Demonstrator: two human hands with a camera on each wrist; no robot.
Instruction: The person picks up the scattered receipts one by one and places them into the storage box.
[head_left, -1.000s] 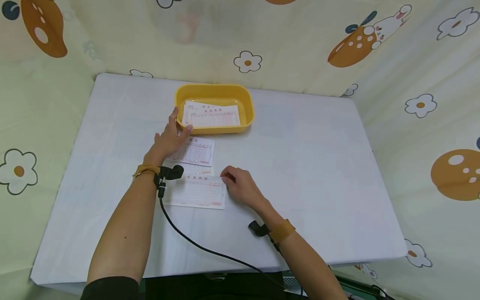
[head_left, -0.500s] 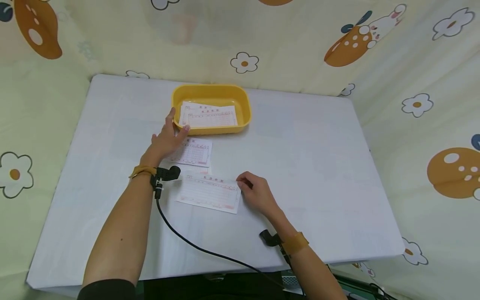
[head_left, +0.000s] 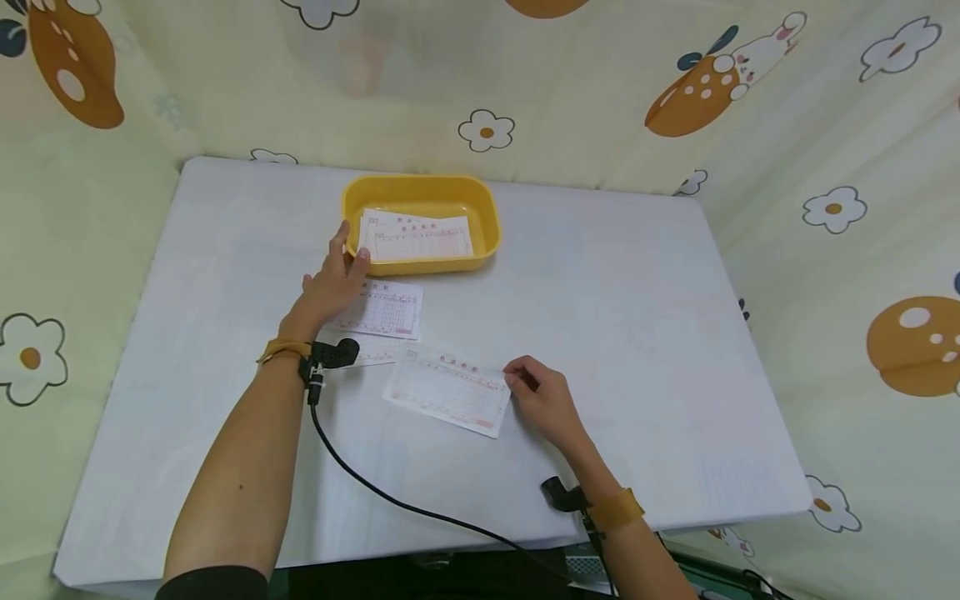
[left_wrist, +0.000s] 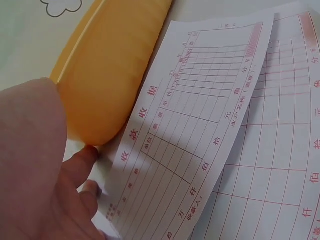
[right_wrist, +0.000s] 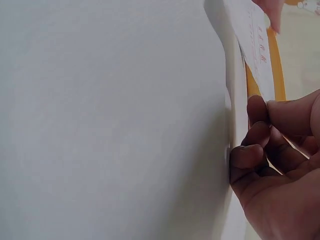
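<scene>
In the head view, my right hand point(head_left: 546, 404) pinches the upper right corner of a white receipt slip point(head_left: 450, 392) with red print, thumb against index finger. The slip lies slanted over the table, its left end close to a partly covered slip point(head_left: 378, 350). The right wrist view shows thumb and fingers point(right_wrist: 257, 107) together at the paper's edge. My left hand point(head_left: 327, 283) grips the near left corner of a yellow plastic tray point(head_left: 427, 267), thumb at the front and index finger along the side. Below that hand lies another receipt slip point(head_left: 388, 308), overlapping the covered one.
Inside the tray lie two overlapping receipt slips point(head_left: 423, 242). A black cable point(head_left: 405, 500) runs from the left wrist camera point(head_left: 337, 353) across the white tabletop point(head_left: 637, 333) to its front edge. Patterned curtain stands behind and at both sides.
My right hand has drawn the receipt slip to the right and slightly toward me, turning it clockwise and uncovering more of the slip beneath. The left hand stays at the tray.
</scene>
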